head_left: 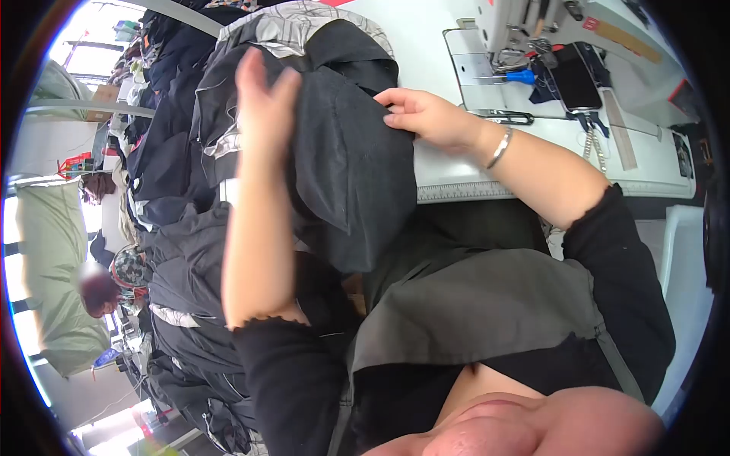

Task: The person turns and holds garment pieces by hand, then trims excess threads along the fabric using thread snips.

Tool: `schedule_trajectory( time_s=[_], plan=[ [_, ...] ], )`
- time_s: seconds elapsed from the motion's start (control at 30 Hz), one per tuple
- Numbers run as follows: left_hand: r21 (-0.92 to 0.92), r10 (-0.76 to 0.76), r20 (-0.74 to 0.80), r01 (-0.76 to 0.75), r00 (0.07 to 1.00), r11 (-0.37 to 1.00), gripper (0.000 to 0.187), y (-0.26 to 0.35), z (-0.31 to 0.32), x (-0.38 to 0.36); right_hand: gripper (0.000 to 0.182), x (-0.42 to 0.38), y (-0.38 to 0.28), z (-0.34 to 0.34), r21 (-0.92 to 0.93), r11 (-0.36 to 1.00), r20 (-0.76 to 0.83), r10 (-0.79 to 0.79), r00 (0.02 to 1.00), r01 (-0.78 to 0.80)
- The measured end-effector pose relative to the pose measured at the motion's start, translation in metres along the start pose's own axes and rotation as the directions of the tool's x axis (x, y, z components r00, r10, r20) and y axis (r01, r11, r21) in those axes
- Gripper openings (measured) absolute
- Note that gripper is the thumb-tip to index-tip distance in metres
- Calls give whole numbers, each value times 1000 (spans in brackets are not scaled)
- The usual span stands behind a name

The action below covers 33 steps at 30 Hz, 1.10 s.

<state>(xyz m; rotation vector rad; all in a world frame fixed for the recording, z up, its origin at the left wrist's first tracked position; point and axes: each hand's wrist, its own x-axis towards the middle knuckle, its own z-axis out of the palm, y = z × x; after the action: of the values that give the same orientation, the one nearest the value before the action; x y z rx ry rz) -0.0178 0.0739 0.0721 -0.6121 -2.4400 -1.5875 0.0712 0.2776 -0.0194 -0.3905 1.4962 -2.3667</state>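
A dark grey garment (353,152) with a seam down its middle lies over the front edge of the white sewing table (437,171) and hangs toward my lap. My right hand (433,118), with a silver bracelet at the wrist, pinches the garment's right edge between thumb and fingers. Over the garment's left side is my left hand (266,95), slightly blurred, its thumb and fingers apart and nothing visible in them. Behind the dark cloth, a white checked lining (304,26) shows at the top.
A sewing machine (517,38) stands at the back right. Near it lie a blue-handled screwdriver (517,77), a phone (576,80), a black-handled tool (506,117) and a ruler (620,129). A measuring scale (464,190) runs along the table's front edge. Piled dark garments (175,167) fill the left.
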Motion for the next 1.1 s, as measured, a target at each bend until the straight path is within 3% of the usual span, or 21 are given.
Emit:
schedule_trajectory(
  time_s=[0.07,0.13,0.2,0.27,0.33,0.43,0.47,0.5,0.6,0.67,0.73,0.8,0.87,0.93,1.03,1.1],
  plan=[
    [7,101,46,-101,994,995,70,-8,21,-58,32,-2,-4,1,29,998,32,49,998,-49],
    [22,42,111,-45,993,999,74,0,40,-111,36,-4,-2,1,74,985,21,154,988,-155],
    [285,140,219,-201,966,937,81,-14,49,-148,39,-6,5,3,100,981,-18,170,985,-168],
    [464,172,219,-258,960,847,81,-21,56,-175,39,-10,0,12,83,980,-61,188,980,-183],
    [491,163,226,-257,960,832,80,-23,55,-187,39,-11,1,17,60,978,-100,206,973,-201],
    [521,161,261,-279,952,806,77,-22,49,-195,27,-10,5,7,-102,975,23,201,979,-197],
    [533,160,294,-301,942,791,75,-20,46,-197,21,-9,9,0,-189,963,131,218,967,-192],
    [538,153,289,-292,945,790,74,-18,43,-199,17,-7,7,-2,-276,947,241,234,942,-164],
    [587,100,297,-264,950,765,73,-10,36,-201,15,-8,-1,7,-285,948,260,218,941,-140],
    [631,98,293,-269,951,728,73,-11,33,-206,19,-9,-6,8,-272,954,263,198,944,-124],
    [647,87,253,-235,964,726,72,-9,33,-212,24,-8,-10,7,-361,918,328,290,899,-165],
    [660,83,253,-234,964,714,71,-6,33,-217,31,-17,-7,11,-348,929,334,246,910,-123],
    [665,52,251,-211,967,716,70,-4,33,-220,39,-20,0,10,-500,865,380,176,908,41],
    [668,40,259,-208,965,714,69,0,33,-222,41,-27,-4,18,-486,874,396,201,896,19],
    [618,28,219,-161,975,770,68,1,33,-226,40,-30,0,23,-575,812,377,155,913,100],
    [541,-47,117,-24,992,841,67,4,33,-229,37,-32,0,26,-657,732,383,117,916,181]
  ],
)
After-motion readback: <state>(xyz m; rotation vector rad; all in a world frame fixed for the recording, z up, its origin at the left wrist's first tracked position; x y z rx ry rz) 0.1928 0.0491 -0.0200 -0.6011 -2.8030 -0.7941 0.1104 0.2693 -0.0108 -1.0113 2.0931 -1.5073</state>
